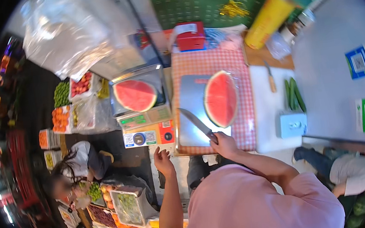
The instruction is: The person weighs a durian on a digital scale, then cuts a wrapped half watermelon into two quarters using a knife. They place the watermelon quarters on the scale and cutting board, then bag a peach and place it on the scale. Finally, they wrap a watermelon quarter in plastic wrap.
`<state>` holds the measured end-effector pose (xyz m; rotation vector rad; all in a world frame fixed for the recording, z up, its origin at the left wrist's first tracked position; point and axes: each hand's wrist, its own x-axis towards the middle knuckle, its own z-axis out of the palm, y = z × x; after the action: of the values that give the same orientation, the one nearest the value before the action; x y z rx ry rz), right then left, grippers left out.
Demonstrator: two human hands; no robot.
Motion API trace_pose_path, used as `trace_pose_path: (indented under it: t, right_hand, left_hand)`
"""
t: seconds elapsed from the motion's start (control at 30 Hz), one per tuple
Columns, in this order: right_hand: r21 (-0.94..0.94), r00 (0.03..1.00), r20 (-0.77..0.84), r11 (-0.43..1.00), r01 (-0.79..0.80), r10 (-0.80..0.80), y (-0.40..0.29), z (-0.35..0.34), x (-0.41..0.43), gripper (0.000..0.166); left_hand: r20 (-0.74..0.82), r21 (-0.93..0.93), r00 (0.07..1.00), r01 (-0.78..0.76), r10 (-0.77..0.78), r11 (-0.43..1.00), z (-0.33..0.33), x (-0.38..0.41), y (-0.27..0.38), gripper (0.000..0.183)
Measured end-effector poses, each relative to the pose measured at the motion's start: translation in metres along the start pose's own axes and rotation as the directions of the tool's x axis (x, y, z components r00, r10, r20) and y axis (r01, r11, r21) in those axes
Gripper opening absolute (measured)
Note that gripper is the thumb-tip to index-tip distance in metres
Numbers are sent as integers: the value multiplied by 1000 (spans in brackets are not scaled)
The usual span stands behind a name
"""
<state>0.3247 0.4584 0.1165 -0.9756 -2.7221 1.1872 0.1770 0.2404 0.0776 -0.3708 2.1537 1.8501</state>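
My right hand is closed around the dark handle of a large kitchen knife, its blade pointing up and left over a grey cutting board. A cut piece of watermelon rests on the board's right part and the red checkered cloth, its red flesh showing. Another cut watermelon piece lies in the metal tray of a digital scale at the left. My left hand is raised below the scale, fingers apart and slightly curled, touching nothing.
A small wooden-handled knife, cucumbers and a light blue box lie to the right. A yellow roll and a red box stand behind. Fruit crates and a crouching person are at left; another person is at lower right.
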Motion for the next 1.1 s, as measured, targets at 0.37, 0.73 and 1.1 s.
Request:
trace_pose_path:
  t: [0.37,0.73,1.1]
  right_hand:
    - [-43,875,-300,922,385,-379,22,-45,-28,16]
    - [665,994,113,743,-73,-3,105,-167,205,54]
    - [480,982,188,871,-101,11,102,-183,158,37]
  left_hand:
    - [356,199,931,-159,80,967,96,-21,54,26]
    - [661,205,602,429,-448,880,183,-117,44,29]
    - [535,8,775,393,-336,919,169,-79,53,42]
